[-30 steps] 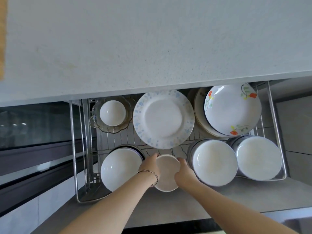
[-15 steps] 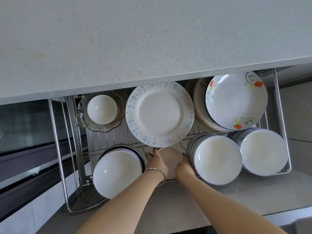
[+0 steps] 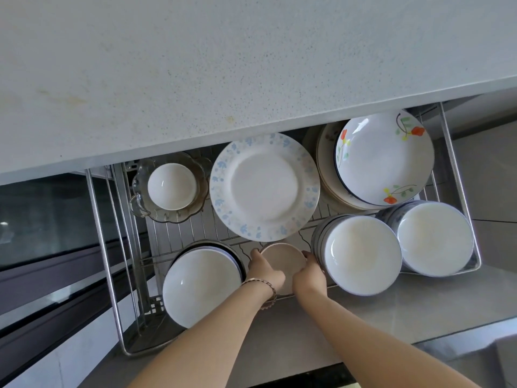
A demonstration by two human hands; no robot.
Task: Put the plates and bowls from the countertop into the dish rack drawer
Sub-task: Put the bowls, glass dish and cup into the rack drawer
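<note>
Change: the small round beige dish [image 3: 282,259] sits deeper in the wire dish rack drawer [image 3: 103,247] than a second ago, and both hands have gone in with it.
Left hand [image 3: 264,271]: fingers curled on the dish's left rim.
Right hand [image 3: 309,275]: grips the right rim.
Dish: between the hands; a blue-flowered white plate [image 3: 264,186] lies just beyond the fingertips, and a stack of white bowls [image 3: 363,254] is just beside the right hand.
Meaning: placement looks nearly finished, though contact with the wires is hidden.
Writing: none readable.
</note>
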